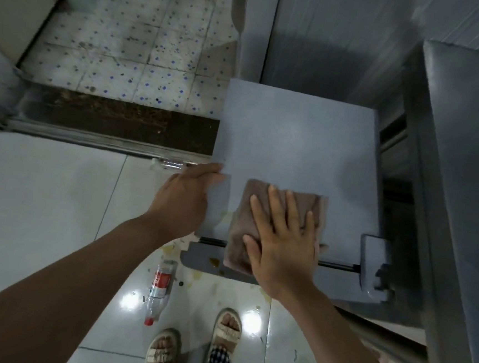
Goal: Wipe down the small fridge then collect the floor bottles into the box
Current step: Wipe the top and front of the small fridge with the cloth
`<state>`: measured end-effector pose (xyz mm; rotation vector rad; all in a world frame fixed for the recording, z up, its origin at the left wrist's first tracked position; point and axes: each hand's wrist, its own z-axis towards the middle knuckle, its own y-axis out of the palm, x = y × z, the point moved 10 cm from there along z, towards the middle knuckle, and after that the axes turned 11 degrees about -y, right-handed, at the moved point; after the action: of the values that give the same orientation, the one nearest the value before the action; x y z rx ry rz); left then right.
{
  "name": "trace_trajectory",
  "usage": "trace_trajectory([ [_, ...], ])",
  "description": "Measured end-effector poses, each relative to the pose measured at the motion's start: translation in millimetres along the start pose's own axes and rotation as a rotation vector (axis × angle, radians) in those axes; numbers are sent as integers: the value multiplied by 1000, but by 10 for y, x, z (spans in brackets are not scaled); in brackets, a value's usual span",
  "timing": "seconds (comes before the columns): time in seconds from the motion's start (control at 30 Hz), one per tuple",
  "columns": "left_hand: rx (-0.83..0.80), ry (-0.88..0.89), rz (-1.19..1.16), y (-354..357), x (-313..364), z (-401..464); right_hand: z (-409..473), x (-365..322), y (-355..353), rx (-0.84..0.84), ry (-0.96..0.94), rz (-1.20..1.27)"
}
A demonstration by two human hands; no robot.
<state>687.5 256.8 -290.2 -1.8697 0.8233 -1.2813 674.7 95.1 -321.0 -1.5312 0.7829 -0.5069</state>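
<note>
My right hand (282, 243) presses flat, fingers straight, on the brown cloth (262, 209) atop the fridge (294, 139). My left hand (188, 194) grips its left edge. A red-labelled bottle (159, 290), writing unreadable, lies on the floor (43, 193).

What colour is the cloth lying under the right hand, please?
The cloth is brown, seen in the head view.

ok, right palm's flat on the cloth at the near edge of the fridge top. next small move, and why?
Probably push the brown cloth away across the fridge top. The right hand presses it flat at the near edge, so most of the top lies beyond it, and the left hand grips the left edge as a brace. The floor bottle can wait.
</note>
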Motion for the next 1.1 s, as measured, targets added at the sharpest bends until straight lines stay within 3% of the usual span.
trace_trajectory([
  [0.2,-18,-28,-129,-73,-287,-68,971,338,-63,-54,84,-34],
  [0.37,58,-54,-140,-273,-508,-228,1256,134,-49,-23,116,2],
  [0.57,9,-29,-148,-298,-631,-382,706,-644,-26,-5,-102,-52],
  [0.83,-22,-16,-170,-178,-577,-573,10,-1169,154,35,-53,-37],
  [1.0,2,-22,-154,-45,-409,-615,-233,-880,131,68,-164,-92],
  [1.1,0,26,-129,39,-252,-609,-692,-228,66,102,-44,-156],
])
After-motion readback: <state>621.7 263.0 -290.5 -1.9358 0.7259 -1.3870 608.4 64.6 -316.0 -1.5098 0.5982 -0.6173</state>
